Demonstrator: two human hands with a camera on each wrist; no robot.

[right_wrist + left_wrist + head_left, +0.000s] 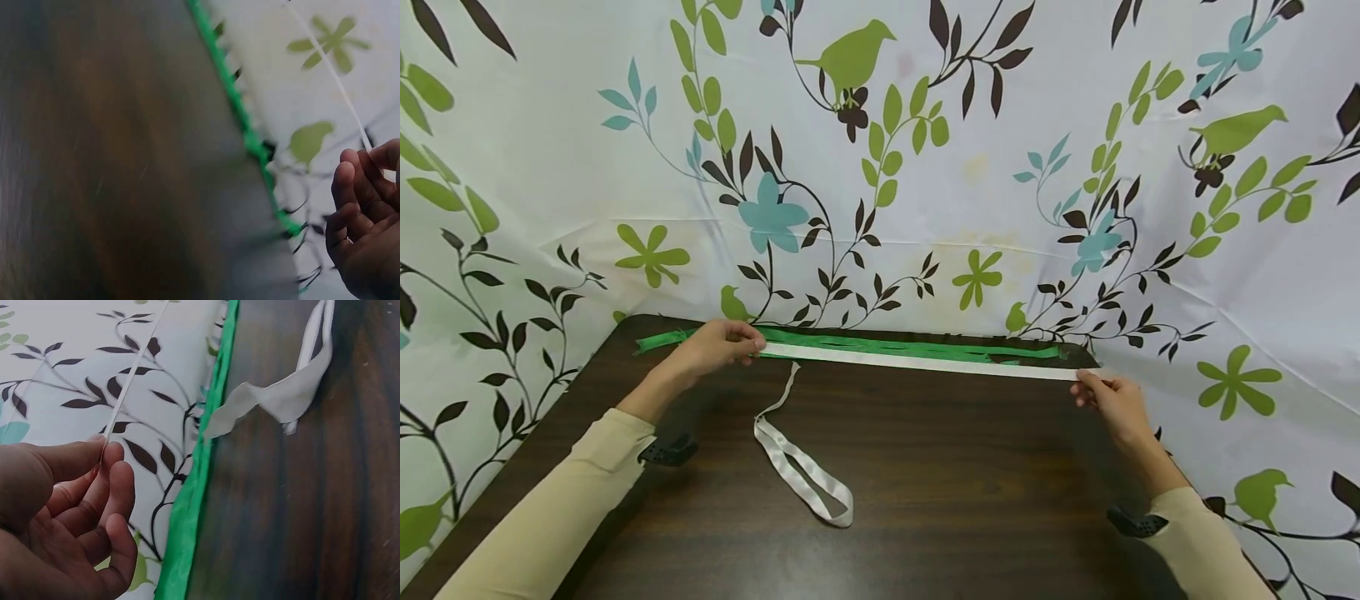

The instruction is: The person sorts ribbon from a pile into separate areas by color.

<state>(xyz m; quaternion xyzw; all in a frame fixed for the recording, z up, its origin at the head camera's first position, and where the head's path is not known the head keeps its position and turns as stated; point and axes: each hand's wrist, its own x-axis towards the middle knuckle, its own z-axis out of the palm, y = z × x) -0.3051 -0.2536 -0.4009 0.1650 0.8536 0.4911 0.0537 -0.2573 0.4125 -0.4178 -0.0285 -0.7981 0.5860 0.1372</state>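
Note:
A white ribbon (917, 362) is stretched straight between both hands, above the far part of the table. My left hand (718, 343) pinches its left end between thumb and fingertips; the left wrist view shows the ribbon (134, 369) edge-on, rising from that pinch. At the other end my right hand (1112, 404) pinches it the same way, and the right wrist view shows the hand (369, 219) with the ribbon (334, 75) running off from it. Behind the white ribbon, a green ribbon (880, 342) lies in long strands along the table's back edge.
A second white ribbon (805, 479) lies looped on the dark wooden table (970, 492), its thin tail reaching toward the green ribbon. A white cloth (940, 183) printed with leaves, birds and flowers hangs behind the table and along its sides.

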